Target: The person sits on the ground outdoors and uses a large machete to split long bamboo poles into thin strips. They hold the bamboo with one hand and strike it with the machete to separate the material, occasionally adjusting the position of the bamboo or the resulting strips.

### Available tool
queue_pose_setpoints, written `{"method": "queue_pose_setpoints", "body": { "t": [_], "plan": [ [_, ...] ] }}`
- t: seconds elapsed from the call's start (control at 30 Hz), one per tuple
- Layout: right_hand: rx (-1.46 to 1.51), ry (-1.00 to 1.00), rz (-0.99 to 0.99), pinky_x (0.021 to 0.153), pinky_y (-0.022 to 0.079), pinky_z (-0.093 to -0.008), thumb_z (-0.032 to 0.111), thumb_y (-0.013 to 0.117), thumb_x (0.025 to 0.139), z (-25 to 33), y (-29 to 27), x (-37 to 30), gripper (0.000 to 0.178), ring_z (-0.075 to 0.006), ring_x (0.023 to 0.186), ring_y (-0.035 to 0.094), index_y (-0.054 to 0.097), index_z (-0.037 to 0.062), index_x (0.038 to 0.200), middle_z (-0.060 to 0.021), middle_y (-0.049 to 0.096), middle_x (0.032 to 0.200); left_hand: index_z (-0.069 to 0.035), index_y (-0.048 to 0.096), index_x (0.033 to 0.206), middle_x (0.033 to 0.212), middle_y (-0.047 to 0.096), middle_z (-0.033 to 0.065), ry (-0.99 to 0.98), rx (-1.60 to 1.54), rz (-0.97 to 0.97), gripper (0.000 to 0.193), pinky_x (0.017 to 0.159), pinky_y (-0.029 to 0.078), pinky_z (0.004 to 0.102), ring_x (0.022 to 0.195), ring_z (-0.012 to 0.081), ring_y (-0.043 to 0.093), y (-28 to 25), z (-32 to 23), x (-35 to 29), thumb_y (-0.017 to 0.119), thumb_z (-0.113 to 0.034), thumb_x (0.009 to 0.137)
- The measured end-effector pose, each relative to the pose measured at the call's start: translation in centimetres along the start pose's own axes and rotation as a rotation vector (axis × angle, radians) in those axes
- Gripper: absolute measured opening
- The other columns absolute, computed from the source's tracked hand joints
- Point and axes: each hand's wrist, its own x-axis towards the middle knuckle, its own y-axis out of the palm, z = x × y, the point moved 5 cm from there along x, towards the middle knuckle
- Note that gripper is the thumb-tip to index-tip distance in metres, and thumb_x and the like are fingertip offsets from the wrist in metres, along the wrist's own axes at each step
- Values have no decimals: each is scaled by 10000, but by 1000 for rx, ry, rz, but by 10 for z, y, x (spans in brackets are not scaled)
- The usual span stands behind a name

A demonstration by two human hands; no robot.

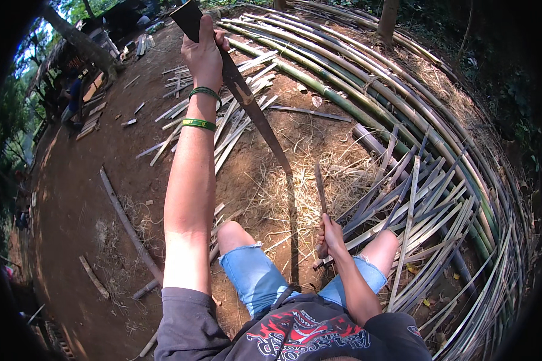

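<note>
Several poles (355, 75) arc across the upper right; slats (404, 234) pile below them at lower right, beside the right knee (384, 245), where loose ends could scratch the leg if it shifted. The dark strip (262, 121) slants from top centre-left to mid-frame, the left hand (203, 57) gripping its upper end; held only there, it could twist if that grip slackened. The knife (321, 195), lower centre, sits firmly in the right hand (331, 234); a slip could bring its blade to bare skin.

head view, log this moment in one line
left hand: raised, gripping long dark strip; right hand: gripping knife; pale strips: heaped right
</note>
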Motion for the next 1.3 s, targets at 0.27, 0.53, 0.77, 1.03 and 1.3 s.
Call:
{"method": "queue_pose_setpoints", "body": {
  "t": [0.27,0.53,0.77,1.03,1.3],
  "plan": [
    [-11,-274,147,432,348,-235,431,460,1050,85,27,-54,371,-70,463,407,534,72,994,28,434,600,-107,437,890,682,461,4,-4,15,34,474,560,457,273,608,126,504,9,-17,-27,628,-540,915],
    [51,-654,190,456,384,-219,332,519,1039,121,55,-105,279,-62,507,465,545,55,1033,21,495,641,-92,466,1052,800,611,54,117,298,25,535,664,517,283,695,138,597,16,-62,-64,356,-614,1011],
    [77,-544,317,461,362,-234,345,519,1034,149,72,-157,300,-65,515,443,510,52,973,25,476,643,-113,456,867,733,538,19,190,369,-186,366,588,445,225,653,83,504,4,-147,-109,403,-423,1055],
    [-51,-846,672,474,359,-258,490,463,1027,199,117,-245,487,-81,521,460,515,5,1023,-10,501,635,-120,308,756,592,374,20,469,443,-322,395,459,321,235,486,102,364,24,-168,-197,347,-375,1055],
    [-211,-703,481,494,409,-377,383,503,1015,158,116,-210,412,-279,519,572,560,-12,913,-145,510,566,-143,273,777,667,310,-8,523,441,-401,384,458,254,234,518,96,303,41,-184,-230,348,-390,1062]
  ]
}}
